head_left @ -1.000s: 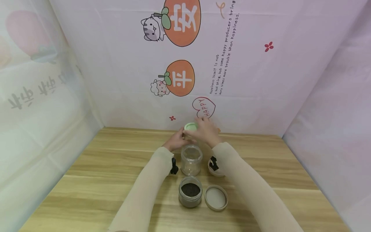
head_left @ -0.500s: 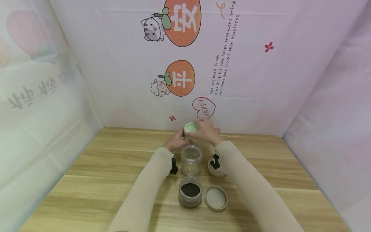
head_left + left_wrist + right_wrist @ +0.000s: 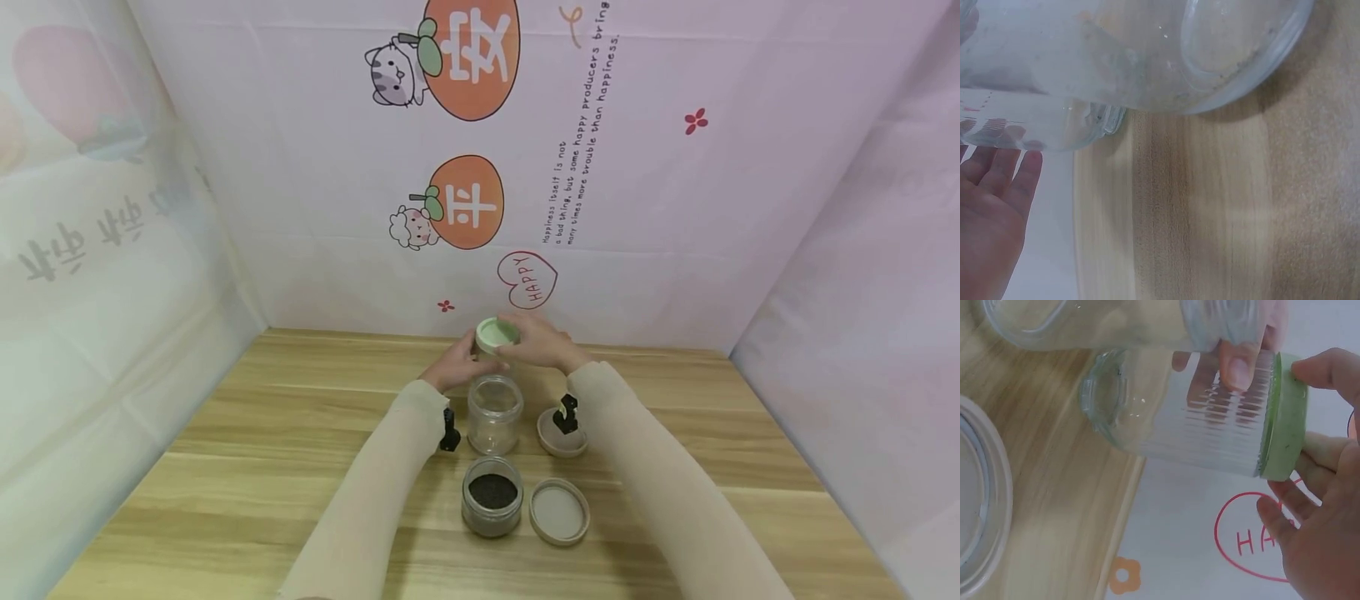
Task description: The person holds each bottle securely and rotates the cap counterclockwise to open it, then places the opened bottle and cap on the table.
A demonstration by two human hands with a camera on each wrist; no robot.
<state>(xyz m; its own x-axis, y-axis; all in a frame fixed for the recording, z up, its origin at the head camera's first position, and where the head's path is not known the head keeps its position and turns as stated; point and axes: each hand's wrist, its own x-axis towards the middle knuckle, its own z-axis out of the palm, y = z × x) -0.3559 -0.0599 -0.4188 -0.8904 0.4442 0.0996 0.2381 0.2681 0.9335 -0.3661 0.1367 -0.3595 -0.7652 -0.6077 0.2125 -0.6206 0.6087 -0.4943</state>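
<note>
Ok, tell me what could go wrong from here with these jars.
The right hand is on the green lid while the left hand grips the jar body; if the lid is turned, the body might slip. The open clear jar stands close in front of both hands, so pulling back could knock it. The jar of dark contents is uncovered, so a brushing sleeve might spill it.
</note>
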